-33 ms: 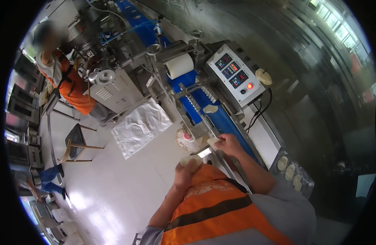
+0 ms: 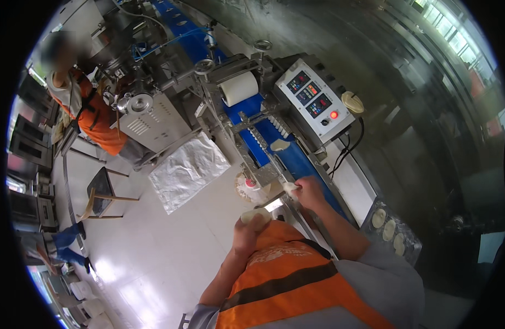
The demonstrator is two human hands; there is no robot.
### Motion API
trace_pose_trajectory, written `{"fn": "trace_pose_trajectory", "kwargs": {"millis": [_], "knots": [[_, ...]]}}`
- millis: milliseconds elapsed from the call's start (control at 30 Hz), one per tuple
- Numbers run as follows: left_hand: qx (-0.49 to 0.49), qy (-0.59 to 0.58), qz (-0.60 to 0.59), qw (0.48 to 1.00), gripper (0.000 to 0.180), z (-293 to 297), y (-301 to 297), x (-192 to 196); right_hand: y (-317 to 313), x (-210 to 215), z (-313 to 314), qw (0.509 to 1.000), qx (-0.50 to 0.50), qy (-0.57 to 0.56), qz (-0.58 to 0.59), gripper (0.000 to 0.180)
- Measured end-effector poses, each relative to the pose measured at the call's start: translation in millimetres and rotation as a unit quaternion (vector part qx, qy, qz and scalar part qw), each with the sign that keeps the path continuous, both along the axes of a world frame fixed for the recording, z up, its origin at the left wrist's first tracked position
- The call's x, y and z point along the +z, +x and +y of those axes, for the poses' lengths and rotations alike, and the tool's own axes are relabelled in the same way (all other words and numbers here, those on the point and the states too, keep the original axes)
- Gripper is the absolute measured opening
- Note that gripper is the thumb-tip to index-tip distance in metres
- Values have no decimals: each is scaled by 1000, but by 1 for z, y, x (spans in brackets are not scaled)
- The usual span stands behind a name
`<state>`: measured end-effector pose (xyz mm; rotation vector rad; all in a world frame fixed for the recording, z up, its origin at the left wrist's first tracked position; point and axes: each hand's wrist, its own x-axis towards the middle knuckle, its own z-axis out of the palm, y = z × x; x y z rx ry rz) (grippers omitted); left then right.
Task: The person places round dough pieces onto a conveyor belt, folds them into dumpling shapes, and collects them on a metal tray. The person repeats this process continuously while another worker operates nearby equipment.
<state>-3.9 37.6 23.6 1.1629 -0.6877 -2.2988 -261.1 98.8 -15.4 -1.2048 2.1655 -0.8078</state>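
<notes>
My left hand, in front of the orange apron, is closed on a pale flat dough round. Whether this is one layer or a stack, I cannot tell. Over the near edge of the blue conveyor belt, my right hand pinches a smaller-looking pale dough piece. Another dough piece lies flat on the belt, just past a row of white toothed parts. Farther up the machine sits a wide white roller.
A control box with a lit red button stands right of the belt; a dough piece rests on its corner. A tray of dough pieces is at lower right. A silver sheet and a chair are left. A co-worker stands at far left.
The dough piece in my right hand has turned slightly and looks narrower. My left hand keeps its place. The whole view has shifted a little.
</notes>
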Motion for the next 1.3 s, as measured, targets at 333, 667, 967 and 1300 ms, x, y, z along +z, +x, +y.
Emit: {"fn": "trace_pose_trajectory", "kwargs": {"millis": [333,667,967,1300], "knots": [[-33,-63,-78,994,27,3,0,-7,-43,-27,-54,830,-78,-199,-516,29],[-12,-152,-166,974,19,-1,1,-5,-73,-139,-58,967,-230,-99,39,29],[-36,-129,-126,983,12,-12,0,0,-86,-133,-86,960,-217,-131,122,30],[-65,-41,25,997,39,-19,-4,-13,39,4,-45,920,145,0,-364,37]]}}
